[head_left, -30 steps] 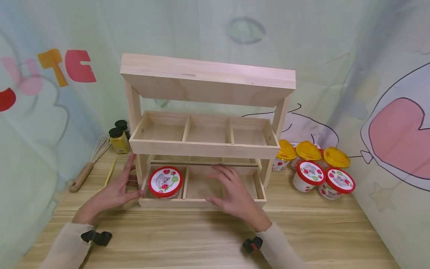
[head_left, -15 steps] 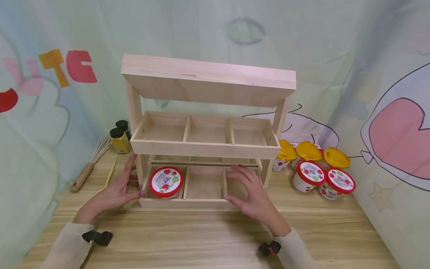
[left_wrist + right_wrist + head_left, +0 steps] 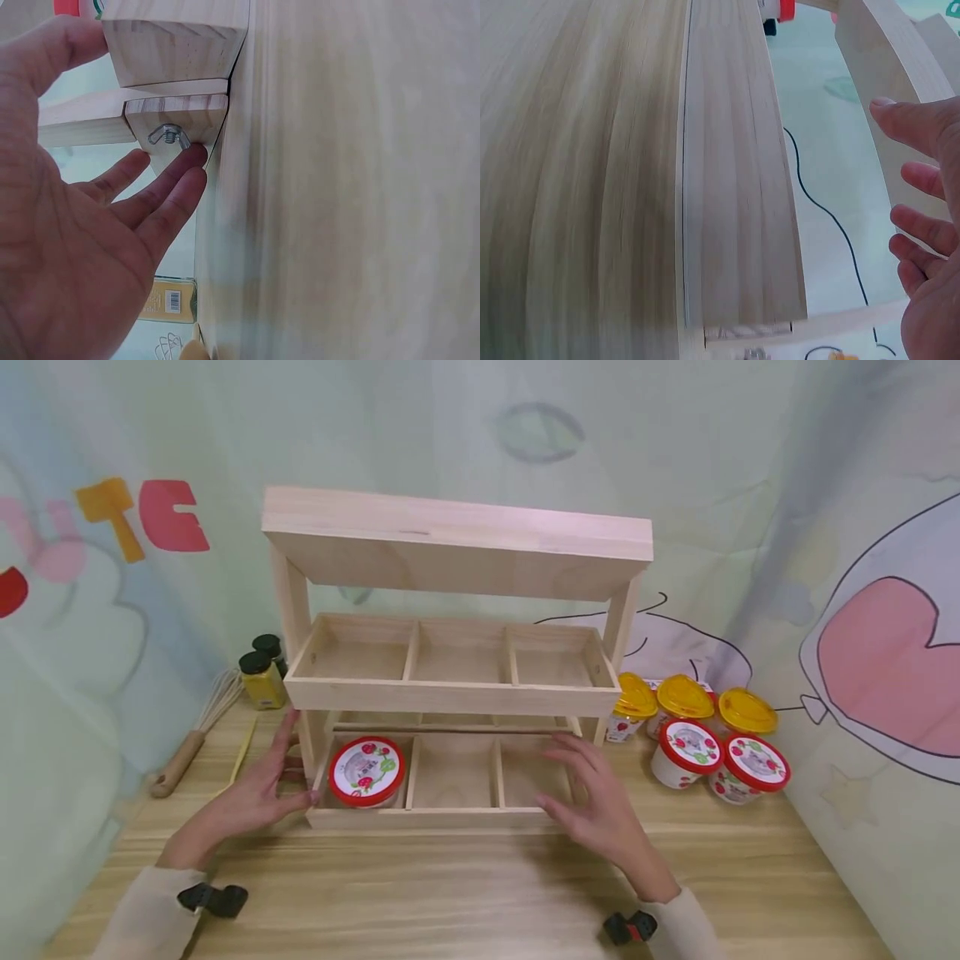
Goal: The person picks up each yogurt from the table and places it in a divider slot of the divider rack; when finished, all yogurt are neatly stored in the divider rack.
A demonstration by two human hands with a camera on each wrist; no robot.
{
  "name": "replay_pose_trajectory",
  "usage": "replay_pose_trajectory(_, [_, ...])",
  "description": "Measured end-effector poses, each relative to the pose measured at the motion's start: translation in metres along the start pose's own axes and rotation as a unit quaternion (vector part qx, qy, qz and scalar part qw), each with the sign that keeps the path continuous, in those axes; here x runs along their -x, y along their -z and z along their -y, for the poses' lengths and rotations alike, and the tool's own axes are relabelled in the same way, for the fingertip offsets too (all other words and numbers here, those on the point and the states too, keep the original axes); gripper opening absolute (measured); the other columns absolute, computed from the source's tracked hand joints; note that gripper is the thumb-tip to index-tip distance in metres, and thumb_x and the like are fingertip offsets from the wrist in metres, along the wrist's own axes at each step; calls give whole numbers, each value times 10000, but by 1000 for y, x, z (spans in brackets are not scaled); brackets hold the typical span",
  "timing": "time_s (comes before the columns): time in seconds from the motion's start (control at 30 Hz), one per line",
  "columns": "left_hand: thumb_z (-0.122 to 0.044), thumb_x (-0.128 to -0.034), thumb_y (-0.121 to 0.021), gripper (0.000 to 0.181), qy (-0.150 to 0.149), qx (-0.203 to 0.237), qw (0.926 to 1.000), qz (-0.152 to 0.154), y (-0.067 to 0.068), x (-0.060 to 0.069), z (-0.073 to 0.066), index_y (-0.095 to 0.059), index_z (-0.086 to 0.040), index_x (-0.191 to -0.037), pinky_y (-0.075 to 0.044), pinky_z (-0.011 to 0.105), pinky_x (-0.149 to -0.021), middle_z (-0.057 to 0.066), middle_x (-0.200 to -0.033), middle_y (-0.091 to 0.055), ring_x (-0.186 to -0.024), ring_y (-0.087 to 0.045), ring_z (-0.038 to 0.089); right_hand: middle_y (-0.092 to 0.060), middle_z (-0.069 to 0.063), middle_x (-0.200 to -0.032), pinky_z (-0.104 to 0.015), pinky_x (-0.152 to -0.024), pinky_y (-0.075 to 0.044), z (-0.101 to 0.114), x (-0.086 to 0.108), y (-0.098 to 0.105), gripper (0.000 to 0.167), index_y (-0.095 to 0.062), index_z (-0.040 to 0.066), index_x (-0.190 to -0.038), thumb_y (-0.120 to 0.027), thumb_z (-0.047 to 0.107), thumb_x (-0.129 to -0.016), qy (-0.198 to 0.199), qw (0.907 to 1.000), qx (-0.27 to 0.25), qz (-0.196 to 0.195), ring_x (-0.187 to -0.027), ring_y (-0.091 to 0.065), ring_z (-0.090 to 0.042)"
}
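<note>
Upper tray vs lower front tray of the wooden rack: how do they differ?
Contents: the upper tray has nothing in it; the lower front tray holds a red-lidded tub in its left compartment.
Height: the upper tray is raised; the lower front tray sits down at table level.
Contact: the left hand has its thumb at the lower front tray's left end; neither hand is on the upper tray.
Shared: pale wood, three compartments.

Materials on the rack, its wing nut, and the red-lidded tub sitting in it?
Rack: likely softwood, matt, seemingly unvarnished; pale with visible grain.
Wing nut: metal, possibly plated steel; silvery, with bright highlights.
Red-lidded tub: lid probably plastic, smooth, with an evenly coloured red rim and printed top; body material unclear.
</note>
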State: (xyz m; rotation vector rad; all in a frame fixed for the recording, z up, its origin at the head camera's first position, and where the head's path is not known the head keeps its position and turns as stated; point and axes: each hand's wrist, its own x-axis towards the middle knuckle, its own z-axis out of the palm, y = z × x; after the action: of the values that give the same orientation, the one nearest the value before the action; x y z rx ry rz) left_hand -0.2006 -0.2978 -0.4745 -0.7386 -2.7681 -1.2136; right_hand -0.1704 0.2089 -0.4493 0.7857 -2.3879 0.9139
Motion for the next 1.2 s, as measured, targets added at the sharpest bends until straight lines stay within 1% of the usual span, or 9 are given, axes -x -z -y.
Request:
replay_pose_trajectory(0.07, [-156,-883,-855,1371,33,14,10000,15,-1,0,-1,244,-277,-1694,-640,343,-897,414,-1598,-339,-1176,-710,503,-611,-143,-1543,-247,-1267,-368,-2,5,5,589,-693,154,-1342,-936,166,-805,-113,9999,-31,-57,-1441,-557,-323])
replay_pose_trajectory(0.23, [-167,-882,-860,1376,58,-30,10000,16,-3,1,-2,247,-271,-1693,-649,400,-900,413,-1603,-342,-1177,-713,496,-621,-160,-1531,-157,-1256,-307,-6,14,16,570,-701,157,-1335,-926,151,-811,-342,9992,4,-211,-1442,-559,-350])
replay_pose_trajectory(0.53, [-160,-886,-854,1365,-30,-117,9999,-31,-3,-1,-2,241,-257,-1694,-655,412,-887,415,-1586,-357,-1155,-722,487,-629,-137,-1528,-94,-1202,-299,-17,19,33,552,-707,86,-1313,-923,101,-805,-653,9962,145,-556,-1422,-560,-341])
replay_pose_trajectory(0.77, [-148,-876,-863,1370,-102,-235,9996,-97,-4,-1,1,232,-231,-1694,-643,367,-862,435,-1555,-391,-1091,-753,452,-650,-184,-1482,-69,-1195,-266,-31,26,38,569,-698,51,-1326,-914,85,-801,-754,9921,431,-908,-1370,-589,-409])
replay_pose_trajectory(0.83, [-139,-875,-863,1371,-162,-207,9996,-104,-4,-2,1,232,-232,-1695,-642,340,-860,431,-1557,-389,-1089,-751,463,-641,-187,-1493,-129,-1201,-307,-35,28,41,572,-690,43,-1333,-907,92,-806,-870,9900,532,-977,-1379,-581,-420])
replay_pose_trajectory(0.97, [-119,-873,-862,1375,-255,-101,9996,-94,-5,-1,3,237,-233,-1693,-637,301,-856,425,-1567,-379,-1093,-748,481,-629,-231,-1492,-203,-1206,-328,-42,33,46,580,-670,-15,-1329,-897,96,-807,-1087,9852,684,-1136,-1383,-570,-449])
replay_pose_trajectory(1.07, [-116,-875,-861,1375,-267,-69,9996,-79,-6,-1,2,238,-233,-1692,-637,302,-858,421,-1568,-381,-1097,-747,486,-633,-249,-1481,-349,-1226,-378,-46,34,51,575,-662,-44,-1318,-890,85,-805,-1234,9811,787,-1262,-1383,-569,-466])
replay_pose_trajectory(1.1, [-117,-876,-861,1375,-262,-83,9996,-86,-6,-1,2,239,-232,-1692,-635,301,-861,419,-1567,-382,-1100,-745,489,-634,-247,-1480,-438,-1208,-400,-46,34,53,570,-659,-43,-1318,-887,89,-811,-1304,9796,835,-1278,-1386,-567,-464])
replay_pose_trajectory(1.2, [-121,-874,-863,1379,-213,-132,9996,-94,-4,-2,0,242,-232,-1691,-638,321,-871,421,-1570,-373,-1112,-738,505,-639,-239,-1469,-611,-1139,-433,-48,32,58,562,-653,-39,-1313,-886,100,-821,-1402,9767,951,-1318,-1380,-568,-454])
